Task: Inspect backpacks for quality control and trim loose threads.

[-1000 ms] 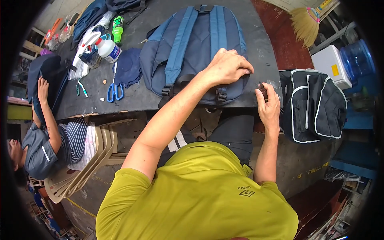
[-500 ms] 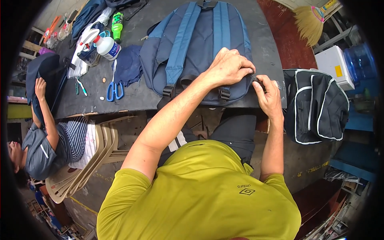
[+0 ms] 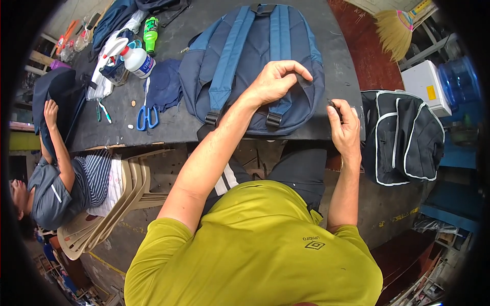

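A navy backpack [image 3: 250, 56] with teal shoulder straps [image 3: 232, 61] lies on the dark table, its strap side up. Over its right part rests my left hand [image 3: 275, 81], index finger stretched toward the bag's right edge and thumb apart from it. Nothing shows between those fingers; the other fingers are curled and partly hidden. Off the bag's lower right edge, my right hand [image 3: 346, 130] is closed, with a small dark object [image 3: 334, 106] between thumb and fingers. Its kind is too small to make out. Black strap buckles [image 3: 274, 120] sit along the bag's near edge.
Blue-handled scissors [image 3: 147, 117], a white spray bottle [image 3: 138, 61] and a green bottle [image 3: 150, 35] are on the table's left. A black bag with white piping [image 3: 403, 137] stands at the right. Another person [image 3: 61, 178] handles dark fabric beside stacked chairs [image 3: 132, 188].
My hands have moved apart: the left shifted left onto the bag, the right slightly down from its edge with the small dark object. The backpack's near side shifted slightly left.
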Motion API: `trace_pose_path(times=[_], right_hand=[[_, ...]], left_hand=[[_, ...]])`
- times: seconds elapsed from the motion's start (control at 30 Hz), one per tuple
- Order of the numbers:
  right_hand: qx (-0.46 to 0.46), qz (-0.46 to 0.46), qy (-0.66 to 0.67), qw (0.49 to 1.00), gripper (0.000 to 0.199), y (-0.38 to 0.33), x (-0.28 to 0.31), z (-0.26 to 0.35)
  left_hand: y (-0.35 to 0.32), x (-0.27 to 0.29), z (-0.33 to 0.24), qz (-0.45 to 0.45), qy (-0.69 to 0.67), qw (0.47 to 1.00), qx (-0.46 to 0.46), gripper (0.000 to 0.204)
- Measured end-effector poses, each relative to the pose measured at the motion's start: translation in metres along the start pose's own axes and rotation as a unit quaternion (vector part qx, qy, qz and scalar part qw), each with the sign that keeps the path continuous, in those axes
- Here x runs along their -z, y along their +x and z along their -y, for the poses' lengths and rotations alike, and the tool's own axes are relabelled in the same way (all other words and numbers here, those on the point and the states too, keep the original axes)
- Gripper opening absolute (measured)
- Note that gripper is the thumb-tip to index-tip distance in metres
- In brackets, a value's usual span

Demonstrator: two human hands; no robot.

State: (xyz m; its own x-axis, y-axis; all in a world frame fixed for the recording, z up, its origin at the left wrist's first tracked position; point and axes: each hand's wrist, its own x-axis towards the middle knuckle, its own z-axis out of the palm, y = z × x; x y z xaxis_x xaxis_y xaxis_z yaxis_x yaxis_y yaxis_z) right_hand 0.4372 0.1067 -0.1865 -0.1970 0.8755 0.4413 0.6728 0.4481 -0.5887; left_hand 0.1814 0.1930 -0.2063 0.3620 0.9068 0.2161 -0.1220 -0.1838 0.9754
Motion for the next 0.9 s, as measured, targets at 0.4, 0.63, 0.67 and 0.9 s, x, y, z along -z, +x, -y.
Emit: trace_pose_path(times=[0.4,0.63,0.67,0.9], right_hand=[[0.072,-0.070,0.240,0.966,0.027,-0.026,-0.040,0.064],[0.099,0.000,0.298,0.949,0.025,-0.004,-0.056,0.119],[0.054,0.020,0.305,0.951,0.024,-0.003,-0.055,0.129],[0.000,0.071,0.605,0.793,0.011,0.039,-0.084,0.182]], left_hand=[[-0.107,0.034,-0.123,-0.154,0.418,0.858,-0.254,0.031],[-0.153,0.101,-0.075,-0.275,0.545,0.790,-0.059,0.011],[-0.154,0.093,-0.066,-0.259,0.570,0.776,-0.073,0.010],[-0.165,0.034,-0.046,-0.245,0.524,0.812,-0.072,0.009]])
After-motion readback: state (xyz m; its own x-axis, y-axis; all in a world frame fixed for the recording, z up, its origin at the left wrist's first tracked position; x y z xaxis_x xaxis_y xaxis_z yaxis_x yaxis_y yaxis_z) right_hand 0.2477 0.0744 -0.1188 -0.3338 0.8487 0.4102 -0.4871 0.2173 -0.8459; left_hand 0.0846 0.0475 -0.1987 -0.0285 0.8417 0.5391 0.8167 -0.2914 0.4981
